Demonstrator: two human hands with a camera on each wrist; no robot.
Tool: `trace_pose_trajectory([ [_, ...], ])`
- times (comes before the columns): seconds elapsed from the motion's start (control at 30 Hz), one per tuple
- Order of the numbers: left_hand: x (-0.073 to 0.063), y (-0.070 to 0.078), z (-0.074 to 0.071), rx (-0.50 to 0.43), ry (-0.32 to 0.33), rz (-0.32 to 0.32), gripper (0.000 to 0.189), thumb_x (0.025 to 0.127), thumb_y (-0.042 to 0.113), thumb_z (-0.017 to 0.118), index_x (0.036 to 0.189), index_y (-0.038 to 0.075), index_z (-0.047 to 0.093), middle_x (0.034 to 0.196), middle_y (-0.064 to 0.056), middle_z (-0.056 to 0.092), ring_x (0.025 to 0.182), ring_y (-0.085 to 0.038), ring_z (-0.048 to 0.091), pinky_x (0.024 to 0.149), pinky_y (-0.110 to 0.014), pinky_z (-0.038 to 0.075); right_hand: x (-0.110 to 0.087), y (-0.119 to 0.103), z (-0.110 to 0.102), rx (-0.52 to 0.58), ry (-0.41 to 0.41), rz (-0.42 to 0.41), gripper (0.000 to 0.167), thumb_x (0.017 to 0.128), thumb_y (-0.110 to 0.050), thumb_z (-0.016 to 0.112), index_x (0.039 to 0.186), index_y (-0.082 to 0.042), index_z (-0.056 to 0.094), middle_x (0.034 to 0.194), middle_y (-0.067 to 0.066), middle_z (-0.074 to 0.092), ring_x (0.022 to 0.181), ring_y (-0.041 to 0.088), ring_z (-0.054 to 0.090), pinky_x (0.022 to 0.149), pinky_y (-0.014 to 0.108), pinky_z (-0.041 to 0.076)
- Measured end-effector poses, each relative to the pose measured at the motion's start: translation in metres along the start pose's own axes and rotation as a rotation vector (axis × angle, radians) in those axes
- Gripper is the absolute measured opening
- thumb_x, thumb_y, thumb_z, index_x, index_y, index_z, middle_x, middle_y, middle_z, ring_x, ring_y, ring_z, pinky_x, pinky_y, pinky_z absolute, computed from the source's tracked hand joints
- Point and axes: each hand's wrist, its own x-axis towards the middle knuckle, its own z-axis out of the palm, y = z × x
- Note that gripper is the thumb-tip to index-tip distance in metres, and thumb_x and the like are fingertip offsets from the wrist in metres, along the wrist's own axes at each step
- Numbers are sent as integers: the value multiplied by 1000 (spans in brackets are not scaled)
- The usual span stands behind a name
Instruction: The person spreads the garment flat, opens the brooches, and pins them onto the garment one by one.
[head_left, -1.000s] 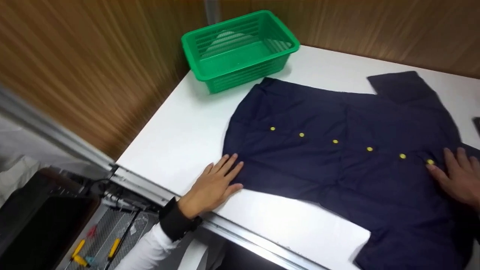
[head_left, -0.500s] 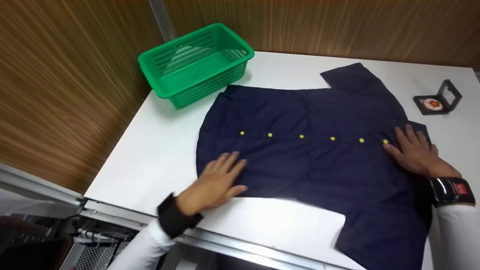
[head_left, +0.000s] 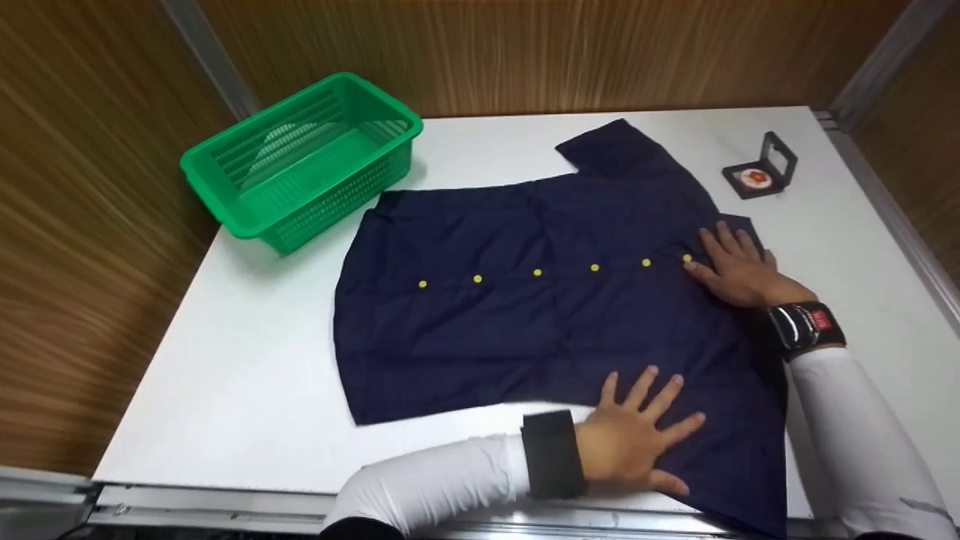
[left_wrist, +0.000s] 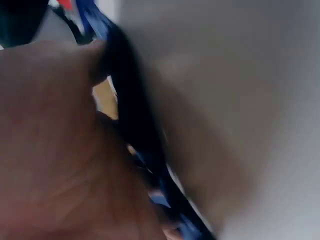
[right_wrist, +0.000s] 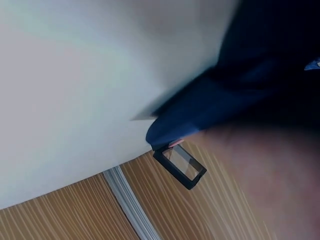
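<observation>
While six buttons (head_left: 537,272) line one shirt (head_left: 465,337), two grips (head_left: 628,441) (head_left: 741,277) rest there, spread wide.

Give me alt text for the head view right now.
A navy short-sleeved shirt with six yellow buttons lies on a white table, a person's right hand at its collar and left hand, fingers splayed, over its near sleeve. A green plastic basket stands at far left; an open black case sits at far right.
</observation>
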Motion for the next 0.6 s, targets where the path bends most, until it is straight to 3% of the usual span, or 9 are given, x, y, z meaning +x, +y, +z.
trace_pose_trajectory([
  [0.13, -5, 7, 5, 25, -17, -34, 84, 93, 86, 28, 163, 49, 1, 177, 3, -3, 164, -25, 5, 123, -55, 29, 6, -10, 1, 5, -12, -23, 87, 108, -59, 32, 164, 1, 2, 168, 34, -10, 153, 62, -8, 115, 83, 1],
  [0.37, -3, 10, 0, 1, -84, -23, 85, 92, 85, 30, 162, 50, -5, 176, 6, -9, 164, -23, 0, 124, -53, 30, 3, -15, -20, -11, -43, -43, 92, 105, -56, 47, 160, 10, 15, 162, 45, 7, 147, 68, 9, 115, 81, 16],
  [0.53, 3, 17, 1, 37, -32, -60, 87, 90, 88, 33, 163, 50, 5, 176, 10, 1, 163, -22, 9, 121, -52, 34, 23, -30, -34, -35, 68, -128, 75, 105, -45, 56, 147, 15, 41, 145, 43, 45, 138, 60, 41, 113, 71, 34],
  [0.6, 3, 24, 5, 55, 9, -76, 87, 89, 89, 33, 163, 49, 9, 176, 9, 6, 163, -24, 13, 119, -52, 36, 37, -37, -36, -36, 121, -173, 67, 106, -38, 55, 143, 16, 45, 141, 42, 49, 136, 58, 44, 114, 68, 35],
])
